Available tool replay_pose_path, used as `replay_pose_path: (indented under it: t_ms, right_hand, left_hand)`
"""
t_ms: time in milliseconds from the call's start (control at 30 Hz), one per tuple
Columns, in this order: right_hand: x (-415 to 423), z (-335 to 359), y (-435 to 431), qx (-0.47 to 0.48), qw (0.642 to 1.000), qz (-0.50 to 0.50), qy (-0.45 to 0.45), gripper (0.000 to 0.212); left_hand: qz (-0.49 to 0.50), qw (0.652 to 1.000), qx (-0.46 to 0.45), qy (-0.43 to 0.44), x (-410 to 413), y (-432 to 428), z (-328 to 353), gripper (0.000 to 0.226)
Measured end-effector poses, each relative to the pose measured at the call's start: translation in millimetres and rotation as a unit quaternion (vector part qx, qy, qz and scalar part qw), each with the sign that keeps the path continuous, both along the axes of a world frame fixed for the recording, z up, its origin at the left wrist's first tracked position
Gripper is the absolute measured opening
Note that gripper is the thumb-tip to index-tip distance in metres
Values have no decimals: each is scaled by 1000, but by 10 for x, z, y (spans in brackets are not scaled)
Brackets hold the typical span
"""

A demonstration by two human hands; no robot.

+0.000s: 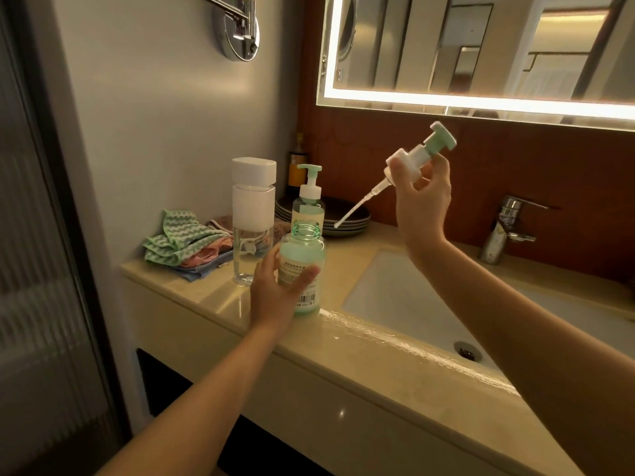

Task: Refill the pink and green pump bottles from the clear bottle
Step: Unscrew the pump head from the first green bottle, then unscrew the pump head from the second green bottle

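Green bottle (303,255) label unreadable; mirror (481,46) cropped

Item: two forearms (192,389), bare to the frame edge. Left hand (275,297) and right hand (424,201), both ungloved.

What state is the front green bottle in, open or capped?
Open: the green bottle shows a bare threaded neck; right hand holds the pump aloft.

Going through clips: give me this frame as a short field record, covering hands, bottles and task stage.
left hand: grips the green bottle, upright on the counter
green bottle neck: open, pump off
right hand: holds the pump head raised, dip tube hanging clear of the bottle
clear bottle: white cap on, standing untouched
stage: pouring not yet begun
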State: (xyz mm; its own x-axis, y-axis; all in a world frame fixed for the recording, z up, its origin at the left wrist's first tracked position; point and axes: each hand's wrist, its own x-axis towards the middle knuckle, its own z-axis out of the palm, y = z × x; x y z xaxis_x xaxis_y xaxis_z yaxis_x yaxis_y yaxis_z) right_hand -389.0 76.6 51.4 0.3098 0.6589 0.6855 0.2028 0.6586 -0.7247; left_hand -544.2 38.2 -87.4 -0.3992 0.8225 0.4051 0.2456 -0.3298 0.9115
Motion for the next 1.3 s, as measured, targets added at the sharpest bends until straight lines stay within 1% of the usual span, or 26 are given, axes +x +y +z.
replay_pose_path:
  t_ms: [67,167,233,333,433,500,600,733,833,967,1167,1233,1300]
  right_hand:
    - [65,-138,66,-45,999,8,1,43]
    - [117,-434,204,-160,985,52,-43,44]
    - [89,-653,305,-240,964,88,-76,43]
    - [4,-917,415,-315,938,126,-76,37]
    - [-64,-1047,519,-350,926,117,-76,35]
    - [-110,-1088,609,-358,925,106,-77,36]
    - [-195,-1145,726,-368,920,107,-83,36]
    - [-249,-1170,914,-357,925,61,-117,39]
    - [-205,-1171,1088,-360,924,22,-129,46]
    - [-170,-1244,1283,-370,917,-8,-152,49]
    - [-266,-1290,1494,-370,910,-19,-187,52]
    - [-292,-1248,1496,-351,907,-33,-232,55]
    - [-317,-1166,1512,-300,913,-57,-272,56]
  left_hand:
    - [41,999,-4,6,3,-7,1,93]
    - [107,994,-16,9,2,-13,-25,89]
    - [128,992,-22,3,4,-2,-25,77]
    - [148,988,-28,26,0,29,-37,51]
    - [144,985,-47,80,-11,41,-64,24]
    - [130,984,-51,107,-19,61,-71,17]
    - [100,987,-53,117,-18,91,-65,4]
    - [85,984,-73,138,-27,109,-64,36]
    - [72,980,-99,158,-17,100,-26,46]
    - [61,976,-109,177,3,99,1,49]
    - [79,982,-95,144,-4,106,-15,49]
    - [82,982,-93,144,-1,104,-21,50]
    - [84,982,-90,144,0,105,-28,50]
